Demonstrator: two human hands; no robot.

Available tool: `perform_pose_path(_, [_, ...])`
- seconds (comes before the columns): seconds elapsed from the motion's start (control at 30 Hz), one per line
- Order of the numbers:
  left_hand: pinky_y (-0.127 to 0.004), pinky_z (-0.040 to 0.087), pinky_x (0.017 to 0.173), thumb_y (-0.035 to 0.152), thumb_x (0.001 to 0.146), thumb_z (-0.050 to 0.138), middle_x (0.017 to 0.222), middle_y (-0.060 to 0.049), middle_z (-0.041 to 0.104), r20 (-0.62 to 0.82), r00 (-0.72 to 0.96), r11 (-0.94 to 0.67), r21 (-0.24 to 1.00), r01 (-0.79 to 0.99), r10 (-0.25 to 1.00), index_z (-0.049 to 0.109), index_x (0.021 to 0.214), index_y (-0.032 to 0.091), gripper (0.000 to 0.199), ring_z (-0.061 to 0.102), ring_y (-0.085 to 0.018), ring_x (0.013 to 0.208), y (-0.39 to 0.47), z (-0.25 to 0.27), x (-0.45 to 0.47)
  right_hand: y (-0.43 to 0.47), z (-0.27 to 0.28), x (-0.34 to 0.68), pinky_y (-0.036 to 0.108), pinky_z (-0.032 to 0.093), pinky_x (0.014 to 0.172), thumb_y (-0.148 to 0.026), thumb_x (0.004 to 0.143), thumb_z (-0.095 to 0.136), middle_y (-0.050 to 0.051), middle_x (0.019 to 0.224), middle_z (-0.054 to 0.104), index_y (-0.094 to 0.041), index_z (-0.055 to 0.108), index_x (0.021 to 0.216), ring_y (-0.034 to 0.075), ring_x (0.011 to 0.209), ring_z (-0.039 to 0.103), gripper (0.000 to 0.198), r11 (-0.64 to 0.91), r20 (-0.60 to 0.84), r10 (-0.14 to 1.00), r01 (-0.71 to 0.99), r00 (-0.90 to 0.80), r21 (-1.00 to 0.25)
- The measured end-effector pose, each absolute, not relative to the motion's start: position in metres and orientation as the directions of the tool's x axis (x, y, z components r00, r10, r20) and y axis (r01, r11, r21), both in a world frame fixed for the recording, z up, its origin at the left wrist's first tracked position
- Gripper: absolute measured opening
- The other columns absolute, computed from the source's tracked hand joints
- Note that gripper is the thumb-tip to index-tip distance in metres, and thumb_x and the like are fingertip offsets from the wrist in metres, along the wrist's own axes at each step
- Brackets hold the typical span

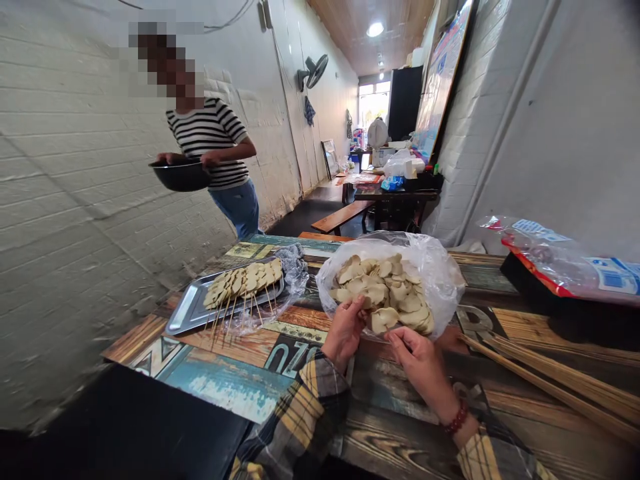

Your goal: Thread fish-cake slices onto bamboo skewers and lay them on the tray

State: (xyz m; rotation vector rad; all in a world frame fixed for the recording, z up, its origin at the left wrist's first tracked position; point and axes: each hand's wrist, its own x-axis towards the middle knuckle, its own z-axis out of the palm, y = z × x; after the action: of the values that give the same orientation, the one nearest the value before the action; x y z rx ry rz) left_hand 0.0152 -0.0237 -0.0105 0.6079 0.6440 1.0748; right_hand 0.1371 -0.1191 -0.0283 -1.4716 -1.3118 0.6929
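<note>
Pale, flat food slices (406, 293) fill a clear plastic bag (447, 273) in front of me. My left hand (346, 331) is closed at the bag's near edge, thumb and fingers pinching one of the slices. Just to its right, my right hand (419, 363) pinches what looks like the end of a thin bamboo skewer, beside a pale slice (384, 320) at the front of the pile. Most of that skewer is hidden by the fingers. On the left, a metal tray (193, 312) holds finished-looking skewers of slices (245, 283), their sticks pointing toward me.
Loose bamboo skewers (565, 377) lie at the right. Behind them stands a black container (530, 287) with plastic packaging (570, 257). A crumpled grey plastic bag (293, 267) touches the tray. At the left, a person in a striped top (213, 137) carries a black bowl (183, 175).
</note>
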Motion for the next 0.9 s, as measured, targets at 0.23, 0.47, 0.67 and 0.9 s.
perform_pose_path(0.23, [-0.024,0.048,0.063,0.028,0.053,0.088,0.074,-0.003,0.07,-0.171,0.311,0.333,0.722,-0.607,0.935,0.069,0.079,0.012,0.036,0.062,-0.012,0.064,-0.0192,-0.0116,0.0138,-0.1183,-0.0332,0.1363,0.024,0.035,0.048,-0.054,0.088,0.047,-0.004,0.047,0.05,-0.02,0.061,0.067,0.013,0.046,0.047,0.042,0.115,0.2,0.959,0.369,0.202,-0.922])
perform_pose_path(0.47, [-0.024,0.046,0.062,0.028,0.054,0.088,0.07,-0.002,0.069,-0.169,0.309,0.325,0.754,-0.571,0.936,0.069,0.078,0.012,0.035,0.061,-0.011,0.06,-0.0203,-0.0105,0.015,-0.1181,-0.036,0.136,0.023,0.033,0.047,-0.052,0.089,0.047,-0.005,0.047,0.049,-0.021,0.059,0.066,0.012,0.045,0.045,0.04,0.119,0.189,0.962,0.32,0.197,-0.94])
perform_pose_path(0.67, [-0.029,0.05,0.074,0.028,0.053,0.087,0.07,-0.004,0.07,-0.18,0.345,0.354,0.756,-0.551,0.921,0.069,0.077,0.012,0.034,0.066,-0.017,0.071,-0.0249,-0.0047,0.0156,-0.1181,-0.0338,0.1358,0.023,0.031,0.045,-0.049,0.089,0.048,-0.006,0.045,0.045,-0.021,0.059,0.07,0.011,0.043,0.041,0.036,0.096,0.152,0.968,0.267,0.199,-0.959])
perform_pose_path(0.9, [-0.027,0.049,0.073,0.027,0.054,0.087,0.063,-0.001,0.067,-0.177,0.361,0.359,0.764,-0.536,0.916,0.069,0.073,0.014,0.029,0.062,-0.014,0.065,-0.0274,-0.0055,0.0172,-0.1184,-0.0311,0.1349,0.022,0.031,0.046,-0.046,0.088,0.049,-0.006,0.046,0.046,-0.021,0.057,0.065,0.011,0.044,0.041,0.035,0.11,0.167,0.962,0.254,0.214,-0.961])
